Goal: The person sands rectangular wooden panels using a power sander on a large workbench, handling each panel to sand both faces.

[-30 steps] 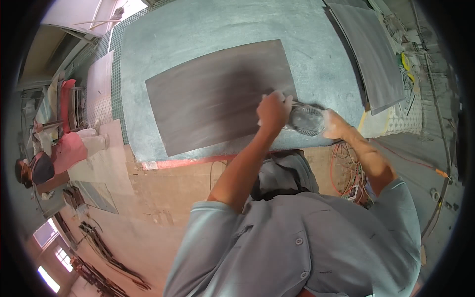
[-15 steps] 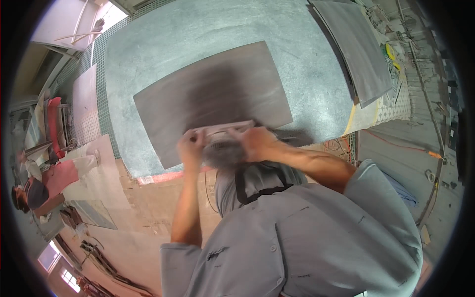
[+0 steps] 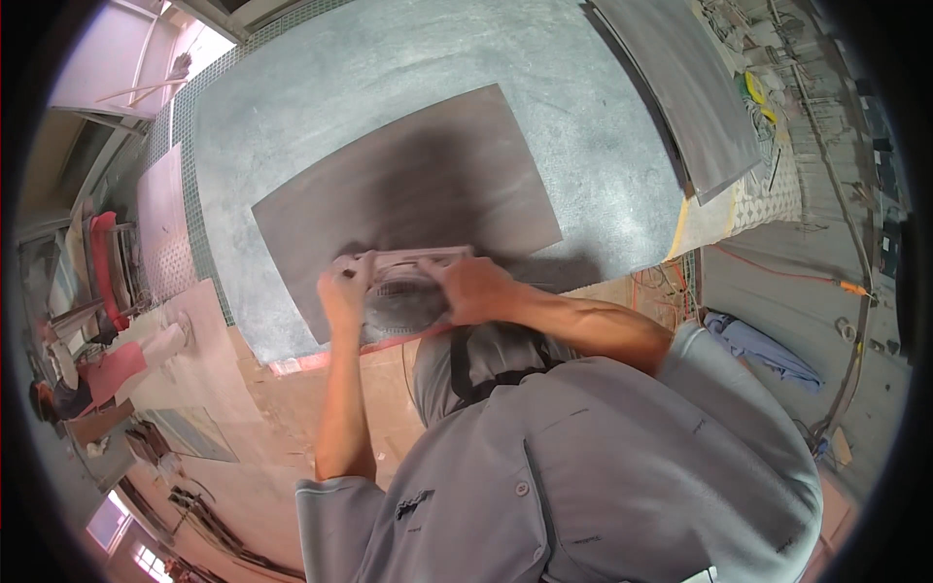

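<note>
Both hands grip a power sander [image 3: 400, 307] with a round, vented dark body and a pale, dusty flat frame. It rests at the near edge of a dark grey-brown rectangular panel [image 3: 525, 185]. My left hand [image 3: 344, 291] is closed around the sander's left end. Around its right end wraps my right hand [image 3: 474, 290], with the forearm reaching in from the right. The sander's underside is hidden. Beneath the panel lies a large pale blue-green table surface [image 3: 603, 136], and a dark shadow covers the panel's middle.
More dark panels [image 3: 680, 92] lie at the table's right side, beside cluttered cables and a yellow-green item [image 3: 754, 89]. An orange cord [image 3: 777, 270] runs along the right. Blue-grey cloth [image 3: 763, 348] lies on the floor. Red and pink material [image 3: 105, 262] stands at left.
Both hands and the sander have moved left along the panel's near edge. The view has also shifted a little, showing more of the blue-grey cloth at right.
</note>
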Tool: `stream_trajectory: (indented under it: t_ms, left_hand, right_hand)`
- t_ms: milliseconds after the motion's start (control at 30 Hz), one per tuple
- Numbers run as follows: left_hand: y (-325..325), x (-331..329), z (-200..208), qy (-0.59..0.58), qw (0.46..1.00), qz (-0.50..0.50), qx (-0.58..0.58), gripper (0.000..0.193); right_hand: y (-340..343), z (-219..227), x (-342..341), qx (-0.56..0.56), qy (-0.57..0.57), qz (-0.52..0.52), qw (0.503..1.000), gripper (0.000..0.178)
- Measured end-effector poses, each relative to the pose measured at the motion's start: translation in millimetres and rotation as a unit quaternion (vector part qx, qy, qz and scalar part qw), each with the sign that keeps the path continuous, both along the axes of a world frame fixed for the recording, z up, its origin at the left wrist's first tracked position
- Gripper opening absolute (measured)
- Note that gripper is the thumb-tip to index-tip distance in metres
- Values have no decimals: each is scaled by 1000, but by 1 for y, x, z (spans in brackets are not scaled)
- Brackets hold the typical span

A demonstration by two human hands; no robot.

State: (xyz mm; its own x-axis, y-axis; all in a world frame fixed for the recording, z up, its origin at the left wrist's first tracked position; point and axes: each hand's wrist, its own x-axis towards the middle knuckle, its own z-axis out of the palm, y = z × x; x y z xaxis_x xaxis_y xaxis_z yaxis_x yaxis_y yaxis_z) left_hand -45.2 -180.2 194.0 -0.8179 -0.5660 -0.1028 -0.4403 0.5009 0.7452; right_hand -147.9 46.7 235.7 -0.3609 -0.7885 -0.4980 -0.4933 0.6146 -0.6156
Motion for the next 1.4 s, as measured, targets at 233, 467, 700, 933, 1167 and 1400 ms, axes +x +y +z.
stream_trajectory:
  t_ms: [233,467,700,933,1167,1400]
  left_hand:
    - [109,-108,0,-51,997,-47,32,38]
    - [177,-180,-6,-13,998,-62,24,39]
    - [78,-90,-7,-24,998,28,56,34]
    - [-74,61,-21,38,991,113,62,36]
    - [-188,137,-21,-53,965,247,73,45]
    - [-131,24,-1,-7,989,124,85,41]
  right_hand:
    - [117,-1,-70,-19,63,-57,996,96]
    - [167,8,-149,50,46,-125,990,42]
    - [66,1,-92,86,75,3,993,97]
    - [-98,-4,4,-34,11,129,991,92]
    - [-202,-32,71,-186,-9,133,974,70]
    - [-143,-17,-3,-91,-5,66,994,71]
